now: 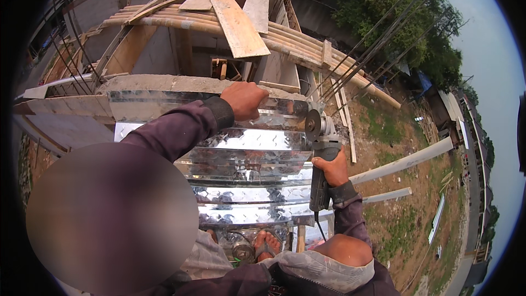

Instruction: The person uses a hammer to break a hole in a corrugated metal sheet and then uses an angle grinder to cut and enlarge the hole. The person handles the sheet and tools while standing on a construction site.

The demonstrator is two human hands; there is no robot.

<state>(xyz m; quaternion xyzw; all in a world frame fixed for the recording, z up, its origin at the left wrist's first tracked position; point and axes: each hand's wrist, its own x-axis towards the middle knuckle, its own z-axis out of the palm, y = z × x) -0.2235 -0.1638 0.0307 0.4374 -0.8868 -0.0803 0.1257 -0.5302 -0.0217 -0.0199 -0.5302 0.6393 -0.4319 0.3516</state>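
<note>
Our right hand [334, 169] has its grip closed around the body of the grinder [320, 156], thumb up the side, wrist bent and forearm coming up from beside our bare knee [345, 249]; the tool stands nearly upright with its disc [313, 123] at the right edge of the sheet [246, 153]. Our left hand [244, 100] reaches forward on a long, almost straight arm, its grip closed over the sheet's far edge, pressing it down just left of the disc. The shiny corrugated sheet lies across our front, resting against the concrete wall [164, 83] beyond and running back towards our sandalled feet [266, 244]. We judge the main risk to be the short gap between disc and left fingers: if the disc snags in a rib and kicks, it could jump towards that hand, or the thin sheet could chatter and slip from under our palm. The cut edge is sharp against bare skin. The grinder's cord [320, 230] hangs by our leg and could catch. We sit high, with the ground [405, 225] far below on the right, so a jolt could also cost us our balance.
</note>
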